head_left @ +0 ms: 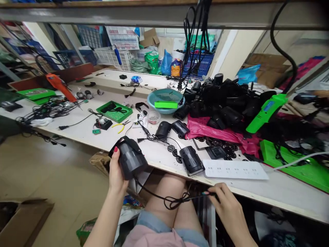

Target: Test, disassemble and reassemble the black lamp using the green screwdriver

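My left hand (117, 173) is wrapped round a black cylindrical device (132, 157) with a ribbed body and a bracket, held tilted just off the table's front edge. From its lower end a black power cord (154, 196) runs to the right over my lap, with a loose loop in the middle. My right hand (227, 202) pinches the cord's far end below the table edge; the fingers partly hide that end. A similar black device (190, 159) lies on the table between my hands, and another dark housing (163, 130) sits behind it.
A white power strip (235, 169) lies along the front edge. Behind are a blue-green basket (166, 97), a green tray (114, 111), yellow pliers (121, 126), and a heap of black devices (226, 103). Orange (61, 87) and green (267, 113) electric screwdrivers hang over the table.
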Available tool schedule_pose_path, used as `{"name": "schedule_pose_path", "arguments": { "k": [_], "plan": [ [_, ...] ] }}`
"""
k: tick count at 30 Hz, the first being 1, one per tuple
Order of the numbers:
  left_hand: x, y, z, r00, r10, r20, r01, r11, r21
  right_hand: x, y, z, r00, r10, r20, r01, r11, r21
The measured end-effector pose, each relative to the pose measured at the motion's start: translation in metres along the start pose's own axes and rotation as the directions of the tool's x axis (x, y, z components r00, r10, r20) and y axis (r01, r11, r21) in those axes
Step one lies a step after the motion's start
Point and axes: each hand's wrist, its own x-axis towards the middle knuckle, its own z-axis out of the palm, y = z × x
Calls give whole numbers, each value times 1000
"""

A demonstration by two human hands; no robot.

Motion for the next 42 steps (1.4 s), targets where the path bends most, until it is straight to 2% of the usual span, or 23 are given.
{"name": "schedule_pose_path", "arguments": {
  "k": [3, 5, 7, 9, 10, 11, 13, 15, 16, 17, 18, 20, 25, 26, 28, 30, 31, 33, 35, 36, 37, 39, 42],
  "plan": [
    [-7, -26, 15, 998, -2, -63, 4, 999, 34, 17, 18, -14, 958, 216, -188, -184, 968, 171],
    [-15, -44, 27, 999, -21, -48, 25, 997, 72, 32, 33, -16, 927, 283, -247, -231, 948, 218],
    [-27, -59, 39, 994, -102, 34, 96, 986, 136, 47, 48, -15, 920, 307, -243, -247, 937, 247],
    [-44, -71, 48, 956, -276, 102, 253, 948, 195, 59, 60, -11, 930, 308, -201, -247, 928, 278],
    [-53, -77, 50, 912, -396, 112, 366, 905, 217, 63, 64, -10, 936, 303, -177, -245, 925, 289],
    [-64, -82, 51, 842, -528, 111, 494, 838, 233, 68, 66, -9, 943, 296, -153, -242, 924, 297],
    [-84, -94, 51, 641, -754, 142, 715, 654, 247, 75, 66, -9, 956, 273, -105, -232, 926, 299],
    [-101, -106, 51, 448, -864, 230, 825, 499, 265, 80, 62, -13, 970, 236, -59, -211, 936, 283],
    [-106, -113, 51, 389, -883, 264, 845, 456, 279, 83, 59, -15, 976, 214, -37, -196, 942, 272],
    [-109, -120, 52, 361, -888, 284, 849, 439, 294, 85, 56, -16, 982, 191, -15, -180, 948, 261],
    [-108, -125, 53, 356, -891, 282, 846, 435, 308, 86, 53, -17, 986, 169, 4, -164, 954, 251],
    [-98, -134, 57, 389, -888, 246, 835, 453, 313, 88, 48, -14, 990, 134, 36, -139, 962, 236],
    [-50, -127, 62, 583, -772, 253, 763, 627, 155, 87, 51, 6, 988, 155, 22, -156, 962, 223],
    [-44, -122, 60, 603, -753, 264, 746, 649, 145, 87, 53, 9, 986, 168, 14, -167, 960, 227],
    [-38, -111, 55, 615, -737, 280, 726, 668, 165, 86, 58, 7, 981, 192, 14, -189, 952, 242],
    [-41, -102, 48, 618, -736, 278, 702, 675, 226, 84, 57, -3, 977, 212, 22, -211, 942, 262],
    [-46, -99, 45, 635, -725, 266, 674, 689, 268, 82, 53, -10, 974, 226, 12, -221, 937, 271],
    [-60, -97, 41, 705, -673, 221, 587, 730, 350, 74, 35, -25, 962, 267, -56, -241, 929, 281],
    [-78, -98, 41, 773, -604, 196, 501, 769, 397, 62, 6, -35, 938, 319, -132, -268, 914, 303],
    [-87, -99, 41, 793, -577, 194, 475, 786, 396, 56, -11, -35, 931, 343, -124, -285, 896, 340],
    [-97, -101, 41, 798, -571, 194, 476, 794, 378, 49, -27, -32, 932, 357, -64, -307, 869, 388],
    [-116, -103, 39, 759, -627, 176, 564, 768, 305, 36, -56, -18, 931, 357, 74, -345, 797, 496],
    [-140, -106, 25, 618, -785, 29, 773, 614, 157, 29, -80, 9, 891, 353, 284, -453, 663, 596]
  ]
}}
